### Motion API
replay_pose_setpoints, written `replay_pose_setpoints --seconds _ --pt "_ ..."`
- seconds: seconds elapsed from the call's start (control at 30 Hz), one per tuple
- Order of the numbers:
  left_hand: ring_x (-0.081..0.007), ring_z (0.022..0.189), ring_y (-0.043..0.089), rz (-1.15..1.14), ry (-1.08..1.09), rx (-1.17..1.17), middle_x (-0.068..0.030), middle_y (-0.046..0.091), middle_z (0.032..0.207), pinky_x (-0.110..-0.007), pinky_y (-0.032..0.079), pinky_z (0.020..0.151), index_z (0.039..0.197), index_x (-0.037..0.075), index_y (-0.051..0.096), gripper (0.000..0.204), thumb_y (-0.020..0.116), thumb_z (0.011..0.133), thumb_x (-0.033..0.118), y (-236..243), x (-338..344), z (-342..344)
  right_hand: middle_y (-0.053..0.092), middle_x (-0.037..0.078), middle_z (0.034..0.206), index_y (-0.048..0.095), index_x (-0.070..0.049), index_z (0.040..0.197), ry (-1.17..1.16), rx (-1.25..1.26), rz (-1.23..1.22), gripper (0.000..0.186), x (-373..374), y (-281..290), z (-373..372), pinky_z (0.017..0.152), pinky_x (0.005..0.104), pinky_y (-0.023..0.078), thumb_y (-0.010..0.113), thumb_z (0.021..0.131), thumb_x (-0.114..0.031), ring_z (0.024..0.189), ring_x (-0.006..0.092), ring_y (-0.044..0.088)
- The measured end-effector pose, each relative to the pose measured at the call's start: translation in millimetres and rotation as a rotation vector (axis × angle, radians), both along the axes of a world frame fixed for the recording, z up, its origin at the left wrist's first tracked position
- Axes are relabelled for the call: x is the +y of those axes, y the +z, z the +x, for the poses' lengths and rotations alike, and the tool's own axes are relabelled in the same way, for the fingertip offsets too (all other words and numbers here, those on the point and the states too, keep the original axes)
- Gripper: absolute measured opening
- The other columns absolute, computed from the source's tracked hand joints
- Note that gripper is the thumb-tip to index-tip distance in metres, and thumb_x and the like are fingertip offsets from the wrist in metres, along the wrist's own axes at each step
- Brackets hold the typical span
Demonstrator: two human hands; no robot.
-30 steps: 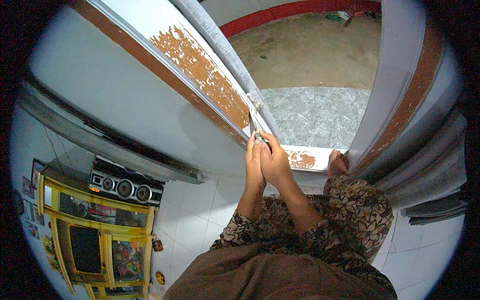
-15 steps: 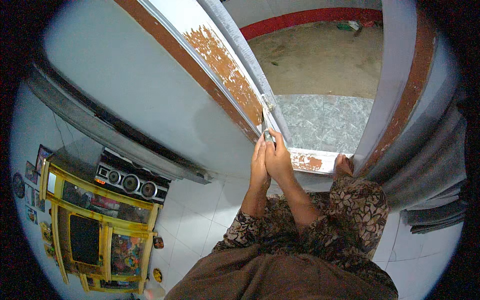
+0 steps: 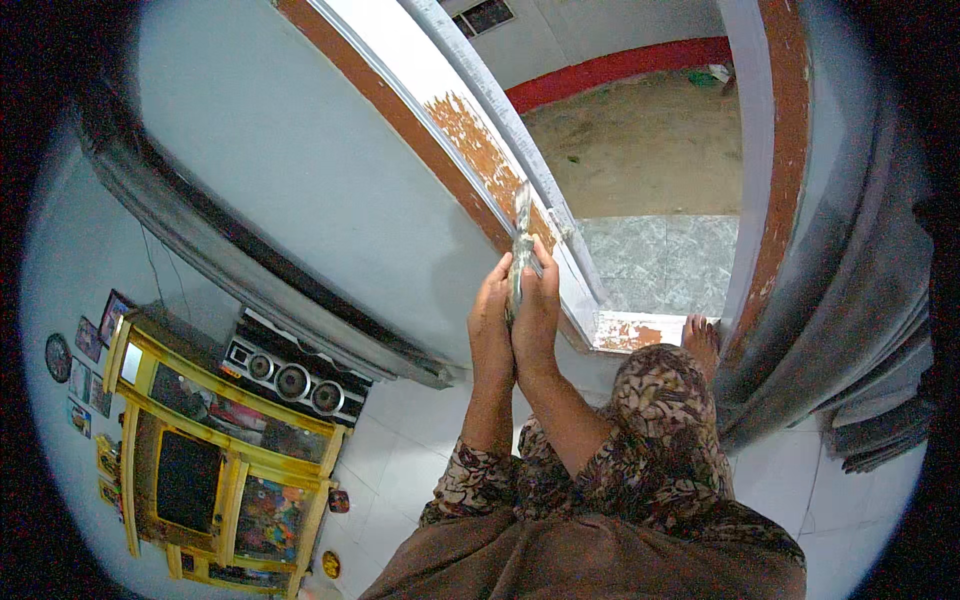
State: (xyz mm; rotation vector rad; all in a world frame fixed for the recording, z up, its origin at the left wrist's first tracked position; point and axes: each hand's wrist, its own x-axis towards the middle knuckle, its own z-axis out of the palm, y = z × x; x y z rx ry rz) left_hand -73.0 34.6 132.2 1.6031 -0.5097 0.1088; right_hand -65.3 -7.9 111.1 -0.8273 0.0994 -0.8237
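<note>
A paintbrush [image 3: 520, 240] smeared with white stands upright between my palms, its tip in front of the door frame post. My left hand [image 3: 490, 315] presses flat against one side of the handle. My right hand [image 3: 537, 315] holds the other side, its fingers partly bent around it. Part of the handle is hidden between the hands. The door frame post [image 3: 470, 135] is white, with a streaky brown patch at about the brush's height. Below it, the white door sill [image 3: 612, 330] also shows a brown patch.
My bare foot [image 3: 702, 340] rests by the sill's right end. Grey curtains [image 3: 850, 370] hang at the right. A yellow cabinet [image 3: 228, 450] with a speaker unit [image 3: 292, 380] stands at the left. Beyond the doorway are grey tiles [image 3: 640, 255] and bare ground.
My hands and the brush have shifted slightly left, and the brush has turned upward from the post's lower edge. The view has shifted too, and more of my foot shows.
</note>
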Motion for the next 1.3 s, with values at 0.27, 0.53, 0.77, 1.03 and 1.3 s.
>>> replay_pose_setpoints --seconds 0.27,0.53,0.77,1.03,1.3 --pt "-0.032 0.123 0.046 0.417 0.211 -0.556 -0.0191 0.052 0.127 -0.044 0.036 0.104 0.131 -0.001 0.046 0.046 0.046 0.094 0.026 20 10 33 0.053 0.007 0.073 0.029 -0.014 0.141 0.121 -0.191 0.443 0.045 -15 35 -23 0.034 0.021 0.029 0.037 0.098 -0.029 0.041 0.0085 0.038" --pt "-0.0313 0.14 0.021 1.613 0.467 -1.376 -0.0189 0.031 0.146 -0.051 0.006 0.114 0.137 -0.004 0.037 0.065 0.056 0.086 0.031 37 -40 107 0.052 0.008 0.072 0.026 -0.014 0.142 -0.028 -0.183 0.59 0.047 -47 5 2 0.034 0.0225 0.031 0.035 0.097 -0.028 0.039 0.01 0.037" --pt "-0.0322 0.142 0.016 2.263 0.204 -1.306 -0.0166 0.024 0.151 -0.052 0.005 0.114 0.143 -0.002 0.028 0.067 0.038 0.094 0.044 -30 -59 132 0.05 0.008 0.075 0.025 -0.017 0.143 -0.086 -0.081 0.551 0.048 -53 -33 33 0.037 0.0241 0.031 0.033 0.097 -0.025 0.04 0.0112 0.037" --pt "-0.0314 0.142 0.015 2.313 0.161 -1.315 -0.0155 0.022 0.152 -0.049 0.004 0.115 0.144 -0.001 0.025 0.066 0.033 0.093 0.04 -103 -74 154 0.051 0.009 0.075 0.027 -0.018 0.142 -0.177 -0.023 0.547 0.044 -63 -69 59 0.035 0.0223 0.032 0.032 0.099 -0.021 0.04 0.0102 0.038" --pt "-0.035 0.142 0.012 2.417 -0.079 -1.265 -0.0163 0.02 0.152 -0.053 0.001 0.114 0.145 0.005 0.026 0.067 0.034 0.092 0.043 -112 -72 146 0.056 0.007 0.073 0.034 -0.016 0.14 -0.114 0.161 0.433 0.042 -67 -96 74 0.034 0.0206 0.03 0.036 0.099 -0.021 0.041 0.0085 0.043"
